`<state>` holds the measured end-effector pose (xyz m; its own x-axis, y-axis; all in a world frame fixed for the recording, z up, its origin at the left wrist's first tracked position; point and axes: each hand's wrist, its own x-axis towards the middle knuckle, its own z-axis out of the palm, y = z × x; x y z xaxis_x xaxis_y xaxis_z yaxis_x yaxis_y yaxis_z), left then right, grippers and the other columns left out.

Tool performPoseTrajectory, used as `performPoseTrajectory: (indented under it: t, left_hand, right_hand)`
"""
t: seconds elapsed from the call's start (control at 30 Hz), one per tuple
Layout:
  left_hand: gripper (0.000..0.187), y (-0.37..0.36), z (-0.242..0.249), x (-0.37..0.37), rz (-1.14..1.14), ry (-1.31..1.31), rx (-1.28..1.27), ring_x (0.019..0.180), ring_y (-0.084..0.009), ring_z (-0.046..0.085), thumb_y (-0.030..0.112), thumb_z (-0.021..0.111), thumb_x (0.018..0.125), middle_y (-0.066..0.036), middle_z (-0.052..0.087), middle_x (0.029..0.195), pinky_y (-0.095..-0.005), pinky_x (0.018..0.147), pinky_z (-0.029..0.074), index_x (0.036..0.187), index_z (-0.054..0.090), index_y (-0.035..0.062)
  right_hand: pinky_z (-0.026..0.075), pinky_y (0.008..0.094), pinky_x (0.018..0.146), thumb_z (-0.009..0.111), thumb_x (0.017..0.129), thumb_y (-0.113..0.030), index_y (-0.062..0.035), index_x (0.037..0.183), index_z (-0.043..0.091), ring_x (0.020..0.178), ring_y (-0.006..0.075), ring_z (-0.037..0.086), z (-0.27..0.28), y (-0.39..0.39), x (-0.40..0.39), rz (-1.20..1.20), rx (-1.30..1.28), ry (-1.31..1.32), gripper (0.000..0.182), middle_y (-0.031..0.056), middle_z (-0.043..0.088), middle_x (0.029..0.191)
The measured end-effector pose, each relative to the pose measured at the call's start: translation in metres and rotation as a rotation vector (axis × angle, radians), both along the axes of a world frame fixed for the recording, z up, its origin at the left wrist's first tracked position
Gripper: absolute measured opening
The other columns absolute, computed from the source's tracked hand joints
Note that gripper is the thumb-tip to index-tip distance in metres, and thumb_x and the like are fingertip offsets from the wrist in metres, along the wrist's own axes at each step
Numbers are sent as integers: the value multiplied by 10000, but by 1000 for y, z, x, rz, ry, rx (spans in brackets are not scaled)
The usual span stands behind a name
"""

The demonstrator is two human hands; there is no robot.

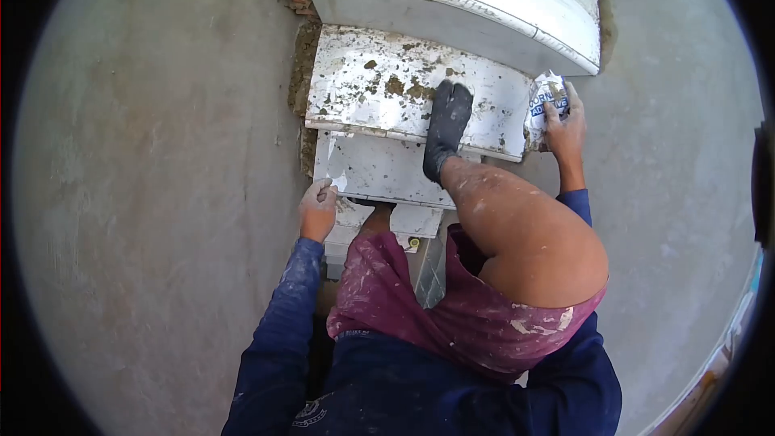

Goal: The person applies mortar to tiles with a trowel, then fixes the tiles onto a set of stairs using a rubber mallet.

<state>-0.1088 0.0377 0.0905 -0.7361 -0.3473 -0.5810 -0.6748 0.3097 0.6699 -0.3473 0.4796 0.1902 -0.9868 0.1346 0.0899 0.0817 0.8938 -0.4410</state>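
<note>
My right hand (567, 129) grips a torn piece of white printed bag (536, 113) with blue lettering, its thumb and fingers around the crumpled edge. The bag piece is beside the right end of a mortar-spattered white stair tread (347, 73). Over on the left, my left hand (317, 210) is closed, fingers curled, at the left end of a lower step (395, 169). A ragged white scrap (336, 171) shows right by its fingertips; I cannot tell whether the hand holds it. Dusty marks cover both hands.
My foot in a dark split-toe sock (449, 125) stands on the spattered tread; the other leg is lower down. A curved white step (460, 0) rises above. Rough mortar and brick (300, 0) edge the stairs on the left. A small round yellow-green item (414, 242) lies below.
</note>
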Motion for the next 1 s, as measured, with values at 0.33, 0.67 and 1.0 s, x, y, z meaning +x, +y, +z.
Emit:
performPoseTrajectory:
  t: [0.33,0.67,1.0]
  left_hand:
    - [499,41,-67,-159,-515,306,-536,1366,-418,382,297,645,924,-257,439,1437,-494,1150,307,1346,557,47]
    - [678,61,-128,-187,-420,353,-915,1486,-429,192,502,542,954,-263,296,1569,-570,1203,126,1510,441,128]
    - [662,61,-134,-188,-444,354,-981,1483,-429,193,468,551,948,-263,297,1561,-591,1190,138,1504,430,129]
  right_hand:
    - [391,489,1082,615,859,-66,18,1488,392,1269,429,476,-183,27,65,-230,259,-184,674,249,502,1407]
    - [395,463,1086,562,795,16,40,1387,481,1243,450,498,-192,26,-52,-421,4,-201,598,265,594,1284]
    - [418,501,1029,564,794,-36,-61,1275,581,1243,392,519,-207,24,-62,-494,247,-231,482,177,662,1204]
